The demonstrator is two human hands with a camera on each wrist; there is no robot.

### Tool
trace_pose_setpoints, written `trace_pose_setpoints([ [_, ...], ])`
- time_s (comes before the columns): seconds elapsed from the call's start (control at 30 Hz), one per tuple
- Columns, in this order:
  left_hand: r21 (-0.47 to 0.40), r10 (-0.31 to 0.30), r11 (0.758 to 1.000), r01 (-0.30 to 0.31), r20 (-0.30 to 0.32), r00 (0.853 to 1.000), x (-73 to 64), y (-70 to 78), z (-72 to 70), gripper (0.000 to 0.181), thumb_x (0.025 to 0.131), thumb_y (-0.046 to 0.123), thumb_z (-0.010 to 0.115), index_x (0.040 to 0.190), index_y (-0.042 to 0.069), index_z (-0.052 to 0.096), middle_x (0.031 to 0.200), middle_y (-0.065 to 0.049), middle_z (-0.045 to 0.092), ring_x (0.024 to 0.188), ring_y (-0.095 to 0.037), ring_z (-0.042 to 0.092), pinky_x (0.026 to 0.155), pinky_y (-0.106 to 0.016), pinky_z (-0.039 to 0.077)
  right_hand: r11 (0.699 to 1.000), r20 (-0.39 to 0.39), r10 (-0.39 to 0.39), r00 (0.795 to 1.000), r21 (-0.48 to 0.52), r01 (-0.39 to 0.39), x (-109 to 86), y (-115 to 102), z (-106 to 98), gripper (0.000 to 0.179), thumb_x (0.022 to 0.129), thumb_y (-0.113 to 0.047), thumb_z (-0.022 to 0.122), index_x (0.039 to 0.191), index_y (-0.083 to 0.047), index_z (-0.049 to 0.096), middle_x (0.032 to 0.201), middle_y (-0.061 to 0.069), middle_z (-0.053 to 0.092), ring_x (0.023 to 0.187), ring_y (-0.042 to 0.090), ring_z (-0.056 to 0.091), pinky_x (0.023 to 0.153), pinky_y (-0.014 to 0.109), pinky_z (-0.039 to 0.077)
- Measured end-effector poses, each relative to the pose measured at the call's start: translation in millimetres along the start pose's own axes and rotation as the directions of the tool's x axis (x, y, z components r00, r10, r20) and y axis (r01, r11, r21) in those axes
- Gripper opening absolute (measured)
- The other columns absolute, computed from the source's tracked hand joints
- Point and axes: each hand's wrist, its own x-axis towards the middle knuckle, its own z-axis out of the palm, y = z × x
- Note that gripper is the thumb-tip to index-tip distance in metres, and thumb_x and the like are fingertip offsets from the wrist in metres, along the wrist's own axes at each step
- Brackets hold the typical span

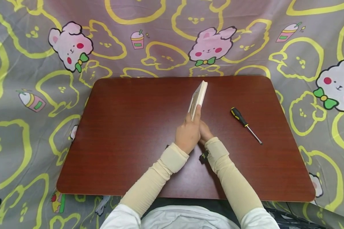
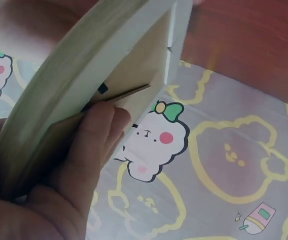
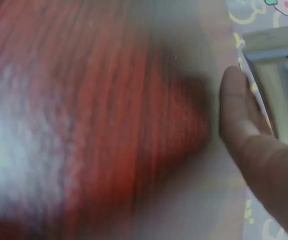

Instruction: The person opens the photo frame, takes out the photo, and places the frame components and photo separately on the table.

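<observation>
A light wooden picture frame (image 1: pixel 200 95) stands tilted on edge above the middle of the table, its thin side towards me. My left hand (image 1: pixel 187 135) grips its near end. In the left wrist view, fingers (image 2: pixel 101 125) of that hand lie against the brown backing board (image 2: pixel 134 65), at a raised flap. My right hand (image 1: pixel 205 131) holds the frame's near end from the right side, partly hidden behind the left hand. In the right wrist view, the right hand's fingers (image 3: pixel 233 95) reach up beside the frame's moulding (image 3: pixel 268 85).
A black and yellow screwdriver (image 1: pixel 243 121) with a metal shaft lies on the right of the reddish-brown table (image 1: pixel 126 127). A patterned cloth (image 1: pixel 160 31) hangs behind and around the table. In the right wrist view, the table surface is blurred.
</observation>
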Motion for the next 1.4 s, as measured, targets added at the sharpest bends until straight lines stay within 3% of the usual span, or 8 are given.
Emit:
trace_pose_setpoints([
  [0.17, -0.039, 0.016, 0.999, -0.017, -0.044, 0.999, -1.6, 1.3, 0.9, 0.066, 0.088, 0.006, 0.065, 0.151, 0.004, 0.046, 0.101, -0.023, 0.067, 0.064, -0.024, 0.066, 0.044, -0.035, 0.053, 0.997, 0.054, 0.005, 0.999, 0.083, -0.009, 1.0, 2, -9, 0.02, 0.106, -0.015, 0.044, 0.109, -0.015, 0.064, 0.101, -0.004, 0.066, 0.097, 0.01, 0.059, 0.089, 0.024, 0.049],
  [0.3, -0.051, 0.018, 0.998, -0.022, -0.061, 0.998, -2.7, 2.5, 0.7, 0.063, 0.09, 0.007, 0.064, 0.15, 0.003, 0.046, 0.092, -0.018, 0.066, 0.061, -0.022, 0.063, 0.043, -0.033, 0.051, 0.998, 0.063, 0.007, 0.998, 0.069, -0.012, 2.4, 3, -17, 0.026, 0.105, -0.011, 0.042, 0.105, -0.017, 0.067, 0.103, -0.002, 0.065, 0.101, 0.012, 0.056, 0.09, 0.026, 0.047],
  [0.43, -0.062, 0.014, 0.998, -0.016, -0.034, 0.999, -3.3, 3.2, -0.2, 0.063, 0.091, 0.007, 0.063, 0.151, 0.003, 0.045, 0.087, -0.016, 0.065, 0.061, -0.022, 0.061, 0.044, -0.033, 0.051, 0.998, 0.062, 0.015, 0.998, 0.055, -0.018, 2.0, 1, -20, 0.025, 0.105, -0.009, 0.042, 0.107, -0.016, 0.066, 0.104, -0.002, 0.065, 0.103, 0.013, 0.056, 0.091, 0.026, 0.047],
  [0.67, -0.053, -0.022, 0.998, 0.023, 0.024, 0.999, -0.1, -5.0, -4.4, 0.076, 0.084, 0.014, 0.075, 0.153, 0.007, 0.042, 0.081, -0.013, 0.059, 0.063, -0.023, 0.057, 0.048, -0.034, 0.049, 0.997, 0.041, 0.067, 0.997, 0.044, -0.068, -0.9, -2, -30, 0.018, 0.109, -0.015, 0.04, 0.097, -0.014, 0.053, 0.072, 0.001, 0.057, 0.066, 0.015, 0.059, 0.057, 0.028, 0.05],
  [0.87, -0.086, -0.021, 0.996, 0.026, 0.057, 0.998, 6.4, -14.6, -10.5, 0.072, 0.09, 0.015, 0.068, 0.155, 0.006, 0.039, 0.085, -0.015, 0.058, 0.067, -0.026, 0.057, 0.05, -0.036, 0.051, 1.0, -0.019, 0.011, 1.0, 0.007, -0.011, -1.3, -3, -33, 0.011, 0.108, -0.012, 0.043, 0.107, -0.013, 0.054, 0.082, 0.002, 0.067, 0.07, 0.016, 0.066, 0.057, 0.032, 0.055],
  [1.07, -0.131, -0.062, 0.988, 0.078, 0.118, 0.991, 7.9, -24.5, -14.2, 0.071, 0.091, 0.014, 0.067, 0.155, 0.006, 0.039, 0.09, -0.017, 0.06, 0.071, -0.028, 0.058, 0.053, -0.039, 0.051, 0.998, -0.083, -0.009, 0.997, -0.068, 0.003, -4.1, -5, -37, 0.012, 0.108, -0.014, 0.047, 0.114, -0.012, 0.056, 0.095, -0.001, 0.067, 0.076, 0.015, 0.066, 0.057, 0.032, 0.054],
  [1.17, -0.129, -0.082, 0.986, 0.102, 0.15, 0.985, 8.1, -29.0, -15.7, 0.078, 0.086, 0.012, 0.069, 0.156, 0.006, 0.036, 0.092, -0.018, 0.06, 0.072, -0.029, 0.058, 0.053, -0.04, 0.051, 0.994, -0.113, -0.012, 0.994, -0.11, -0.001, -5.9, -6, -38, 0.015, 0.107, -0.014, 0.048, 0.119, -0.01, 0.056, 0.099, -0.002, 0.066, 0.076, 0.014, 0.066, 0.056, 0.031, 0.054],
  [1.4, -0.169, -0.145, 0.97, 0.177, 0.185, 0.972, 8.2, -38.7, -13.8, 0.077, 0.087, 0.009, 0.067, 0.157, 0.005, 0.035, 0.088, -0.017, 0.062, 0.07, -0.029, 0.059, 0.052, -0.041, 0.051, 0.986, -0.164, -0.038, 0.986, -0.165, 0.01, -9.6, -11, -42, 0.03, 0.106, -0.014, 0.052, 0.131, 0.001, 0.05, 0.104, 0.003, 0.062, 0.075, 0.013, 0.066, 0.057, 0.032, 0.056],
])
